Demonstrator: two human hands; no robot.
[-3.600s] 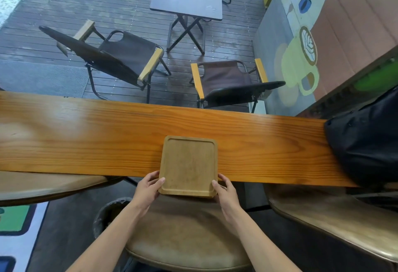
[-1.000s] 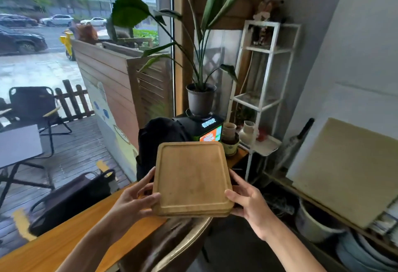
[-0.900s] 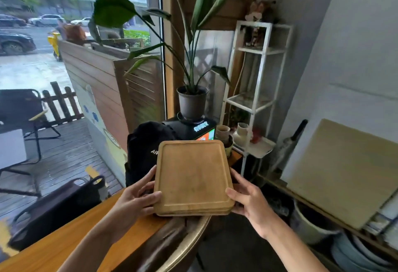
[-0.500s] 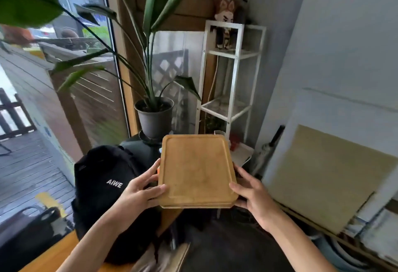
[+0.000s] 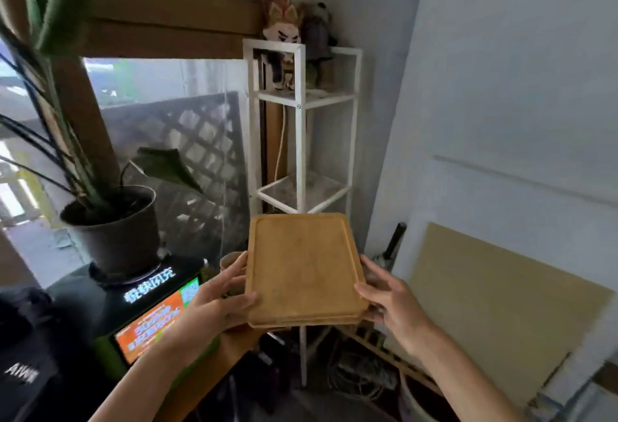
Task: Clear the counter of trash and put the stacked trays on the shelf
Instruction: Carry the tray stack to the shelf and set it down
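Observation:
A stack of flat wooden trays (image 5: 302,268) is held level in the air at the centre of the head view. My left hand (image 5: 214,308) grips its left edge and my right hand (image 5: 391,298) grips its right edge. Just behind the stack stands a tall white metal shelf (image 5: 301,110); its middle tier (image 5: 307,189) sits a little above the trays' far edge. The shelf's lower tier is hidden behind the stack.
Two plush dolls (image 5: 294,40) stand on the shelf's top tier. A potted plant (image 5: 113,231) rests on a black device with an orange screen (image 5: 157,324) to the left. A black bag (image 5: 23,365) sits at bottom left. A beige board (image 5: 501,308) leans on the right wall.
I lifted the tray stack off the wooden counter, turned right and carried it forward. The white shelf is now much closer, directly behind the trays.

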